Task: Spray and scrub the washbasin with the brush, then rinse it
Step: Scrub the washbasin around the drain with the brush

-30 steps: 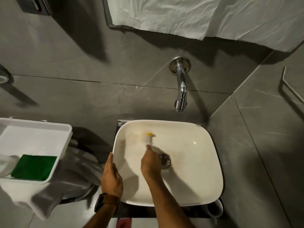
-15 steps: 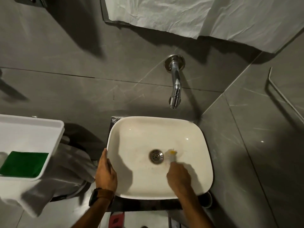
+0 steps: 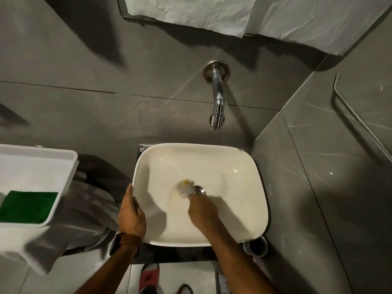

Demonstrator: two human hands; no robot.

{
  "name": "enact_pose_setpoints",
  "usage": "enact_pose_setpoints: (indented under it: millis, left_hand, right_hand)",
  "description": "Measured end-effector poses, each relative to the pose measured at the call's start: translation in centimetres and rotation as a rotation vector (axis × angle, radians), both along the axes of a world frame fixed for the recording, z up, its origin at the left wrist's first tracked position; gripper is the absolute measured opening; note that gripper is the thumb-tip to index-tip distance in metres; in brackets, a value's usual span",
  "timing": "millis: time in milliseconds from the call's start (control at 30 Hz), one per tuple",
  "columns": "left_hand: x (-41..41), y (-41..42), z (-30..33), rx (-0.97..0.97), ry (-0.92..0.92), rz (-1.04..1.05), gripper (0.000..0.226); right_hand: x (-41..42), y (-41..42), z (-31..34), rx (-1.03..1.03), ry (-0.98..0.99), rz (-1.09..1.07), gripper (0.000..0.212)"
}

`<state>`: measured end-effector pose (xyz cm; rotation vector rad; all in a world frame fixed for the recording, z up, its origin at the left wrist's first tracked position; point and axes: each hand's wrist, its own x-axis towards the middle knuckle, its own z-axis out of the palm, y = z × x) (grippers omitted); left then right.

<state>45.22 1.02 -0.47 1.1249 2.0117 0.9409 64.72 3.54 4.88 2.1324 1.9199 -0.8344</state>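
The white washbasin (image 3: 244,166) sits below a chrome wall tap (image 3: 217,102). My right hand (image 3: 202,211) is inside the bowl, shut on a small brush (image 3: 186,187) with pale bristles and a yellow spot. The blurred brush head presses on the basin floor just left of the metal drain (image 3: 200,190), which it partly covers. My left hand (image 3: 131,213), a watch on its wrist, rests flat against the basin's left rim. No water runs from the tap.
A white tray (image 3: 63,166) at the left holds a green scrub pad (image 3: 28,205) and sits over a grey cloth (image 3: 84,213). Grey tiled walls surround the basin. A white sheet (image 3: 275,15) hangs above. A metal rail (image 3: 360,119) runs along the right wall.
The brush swept from the basin's back left to the right of the drain, then back to the drain's left side. My left hand has stayed on the rim.
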Motion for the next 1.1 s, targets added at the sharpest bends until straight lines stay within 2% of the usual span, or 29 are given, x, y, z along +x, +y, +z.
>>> enact_pose_setpoints:
  millis: [67,167,300,367,433,533,633,700,767,900,967,1033,1100]
  left_hand:
    - [-0.1,0.0,-0.3,0.010,0.011,0.000,0.050]
    - [-0.3,0.1,-0.9,-0.007,0.028,0.005,0.051]
    - [-0.3,0.1,-0.8,-0.007,0.024,0.005,0.050]
    - [-0.3,0.2,-0.7,-0.002,0.020,0.005,0.050]
    - [-0.1,0.1,-0.5,-0.005,0.013,0.004,0.050]
    - [0.1,-0.1,-0.1,-0.001,-0.018,-0.007,0.051]
    - [0.2,-0.1,0.7,0.000,-0.047,-0.011,0.057]
    - [0.5,-0.1,1.3,0.011,-0.042,-0.007,0.062]
    - [0.7,-0.1,1.5,0.017,-0.026,-0.004,0.058]
    - [0.4,0.0,0.4,0.007,0.024,0.017,0.050]
    - [0.3,-0.1,-0.2,0.007,0.041,0.014,0.049]
    - [0.1,-0.1,-0.5,0.015,0.050,0.010,0.049]
    - [-0.1,-0.1,-0.7,0.014,0.058,0.012,0.049]
  right_hand:
    - [2.4,1.5,0.6,0.055,-0.105,-0.107,0.030]
    - [6.2,-2.2,2.2,-0.086,-0.205,-0.183,0.033]
    - [2.1,-6.2,2.3,-0.244,-0.052,-0.065,0.035]
    - [-1.0,-4.0,1.4,-0.205,0.044,-0.001,0.036]
    - [-2.1,-0.5,0.4,-0.106,0.052,-0.001,0.033]
    - [2.6,2.5,1.0,0.029,-0.137,-0.106,0.029]
    - [8.7,-0.4,2.6,-0.056,-0.309,-0.223,0.034]
    - [9.1,-3.5,2.9,-0.159,-0.270,-0.208,0.036]
    - [6.3,-5.5,2.2,-0.235,-0.149,-0.168,0.034]
    - [-0.1,-1.7,1.0,-0.203,0.063,-0.061,0.036]
    - [-0.5,1.6,0.7,-0.089,0.056,-0.097,0.032]
    - [1.7,2.7,1.0,0.021,-0.041,-0.162,0.029]
    - [4.3,1.2,1.1,0.008,-0.107,-0.223,0.031]
